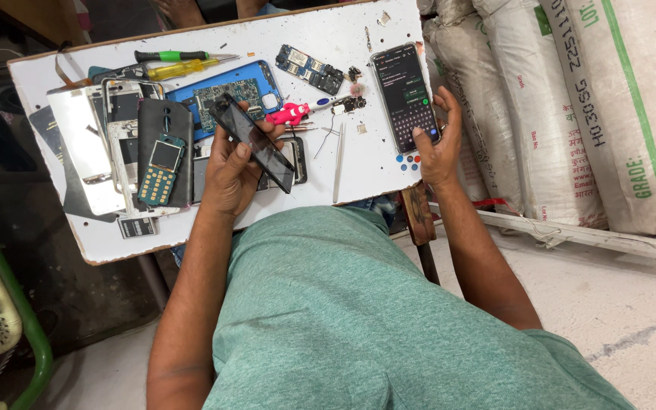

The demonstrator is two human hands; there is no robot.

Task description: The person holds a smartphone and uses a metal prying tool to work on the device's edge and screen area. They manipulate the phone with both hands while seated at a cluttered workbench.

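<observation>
Now dark slim phone [252, 142] in left hand [230, 175]; screen blank.

A lit smartphone screen [406, 95], dark with a keyboard, lies at the worktop's [343, 38] right edge. A black blank phone screen [252, 141] sits mid-worktop, near its front edge. White woven sacks [563, 106] with green stripes stand beyond the right edge.

Glossy black glass fronts the dark phone [252, 142] and the lit smartphone [406, 97]. The white painted surface [373, 163] looks scuffed. Coarse woven plastic sacks [571, 106] appear matt.
</observation>
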